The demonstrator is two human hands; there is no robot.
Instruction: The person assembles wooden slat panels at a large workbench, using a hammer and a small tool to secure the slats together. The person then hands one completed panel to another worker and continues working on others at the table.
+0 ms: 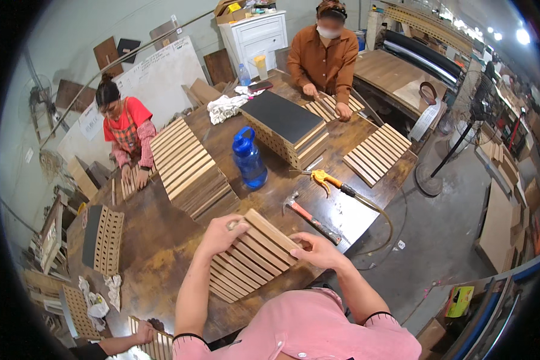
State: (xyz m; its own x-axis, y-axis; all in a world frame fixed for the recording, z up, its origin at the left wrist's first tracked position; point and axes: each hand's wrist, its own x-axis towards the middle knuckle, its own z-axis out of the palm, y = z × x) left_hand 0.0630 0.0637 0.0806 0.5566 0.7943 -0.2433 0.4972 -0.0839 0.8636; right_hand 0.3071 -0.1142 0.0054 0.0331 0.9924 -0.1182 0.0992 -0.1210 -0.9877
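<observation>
A slatted panel (pixel 255 261) of pale wood, ribbed with straight dark grooves, was being held at the near edge of the glossy, brown-stained table (pixel 156 240): its left side was gripped by the left hand (pixel 222 234), its right corner pinched by the right hand (pixel 319 250), fingers bent on the wood! Farther in, a translucent blue plastic bottle (pixel 249 162) was stood, contents unclear; toward the far edge, a yellowish cup (pixel 261 67) was seen

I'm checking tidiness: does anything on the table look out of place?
The crumpled white cloth beside the black-topped stack looks untidy against the neatly piled slatted panels; no clear spill shows.
</observation>
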